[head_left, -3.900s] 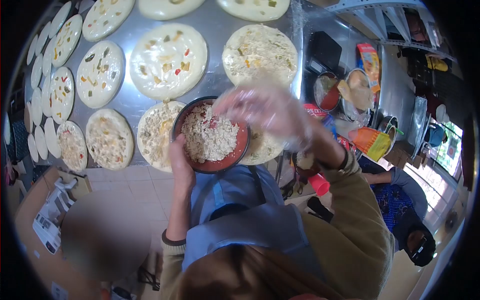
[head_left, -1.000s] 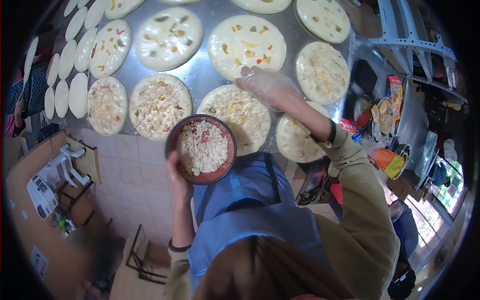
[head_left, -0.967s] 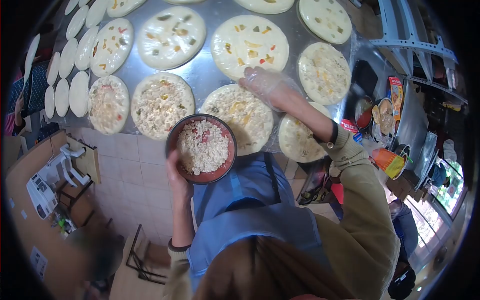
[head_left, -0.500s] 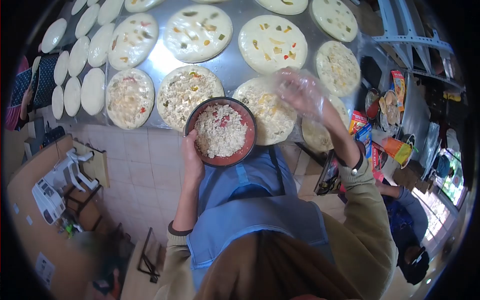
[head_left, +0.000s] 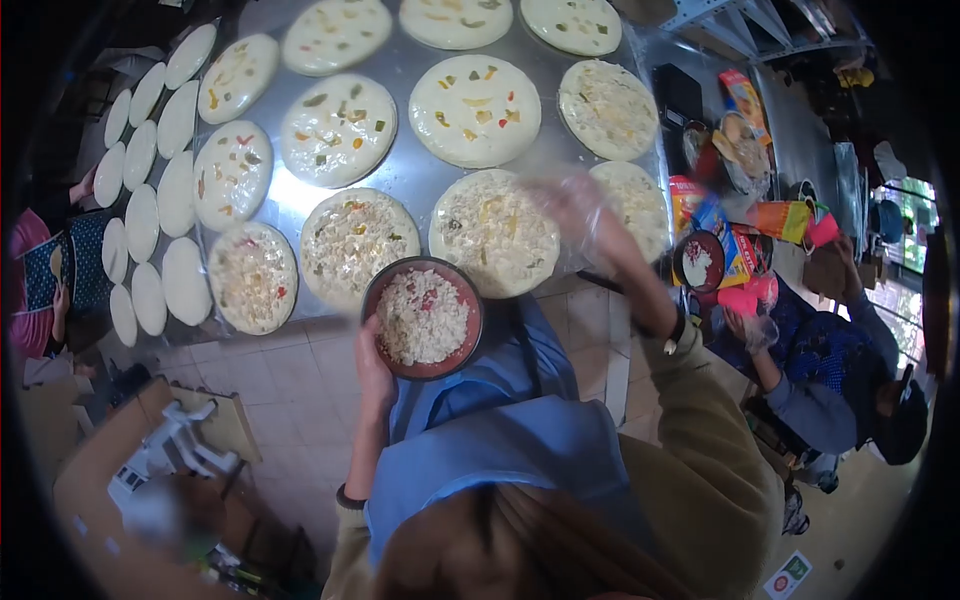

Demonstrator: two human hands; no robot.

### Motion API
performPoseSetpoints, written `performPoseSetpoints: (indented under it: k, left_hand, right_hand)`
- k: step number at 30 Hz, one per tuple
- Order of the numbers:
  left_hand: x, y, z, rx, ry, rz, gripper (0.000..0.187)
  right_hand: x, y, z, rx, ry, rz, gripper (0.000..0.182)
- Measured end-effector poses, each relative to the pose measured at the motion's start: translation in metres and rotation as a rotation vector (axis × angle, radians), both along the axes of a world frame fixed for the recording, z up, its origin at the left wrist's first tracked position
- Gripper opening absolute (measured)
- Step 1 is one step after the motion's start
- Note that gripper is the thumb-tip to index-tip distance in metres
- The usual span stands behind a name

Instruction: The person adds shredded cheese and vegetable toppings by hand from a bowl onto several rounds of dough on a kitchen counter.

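My left hand (head_left: 374,367) grips the side of a dark-rimmed red bowl (head_left: 464,337), which is held in front of my apron. Crumbled white cheese (head_left: 418,322) fills much of it. In a clear plastic glove, my right hand (head_left: 580,205) hovers over the right side of a round dough base (head_left: 495,238) strewn with crumbles. Motion blurs its fingers, so their pose and any contents cannot be made out. A crumble-covered base (head_left: 358,245) lies just beyond the bowl. Farther back, a dough base (head_left: 474,112) carries pepper pieces.
The metal table (head_left: 300,190) holds several more dough rounds, plain ones (head_left: 187,280) at left. At right, a co-worker (head_left: 825,360) stands near another bowl (head_left: 712,250) and colourful packets (head_left: 735,255). A second person (head_left: 45,270) is at the far left.
My view has shifted, so the table and dough rounds sit differently in it. The right hand remains blurred near the same base. The right-hand co-worker and a second bowl show more fully.
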State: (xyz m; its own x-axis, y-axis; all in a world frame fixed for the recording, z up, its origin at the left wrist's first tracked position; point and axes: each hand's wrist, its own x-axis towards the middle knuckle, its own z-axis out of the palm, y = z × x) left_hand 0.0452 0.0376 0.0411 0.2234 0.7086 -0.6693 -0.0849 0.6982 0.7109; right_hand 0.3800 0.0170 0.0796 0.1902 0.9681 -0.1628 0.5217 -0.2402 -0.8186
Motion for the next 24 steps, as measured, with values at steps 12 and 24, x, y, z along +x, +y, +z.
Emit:
performPoseSetpoints:
  k: [12, 24]
  left_hand:
    - [0.003, -0.003, 0.015, -0.021, 0.038, 0.066, 0.046]
    - [0.029, -0.002, 0.010, -0.033, 0.083, 0.092, 0.050]
  right_hand:
    - [0.063, 0.021, -0.097, -0.003, -0.532, 0.342, 0.018]
    - [0.077, 0.025, -0.099, -0.109, -0.570, 0.222, 0.020]
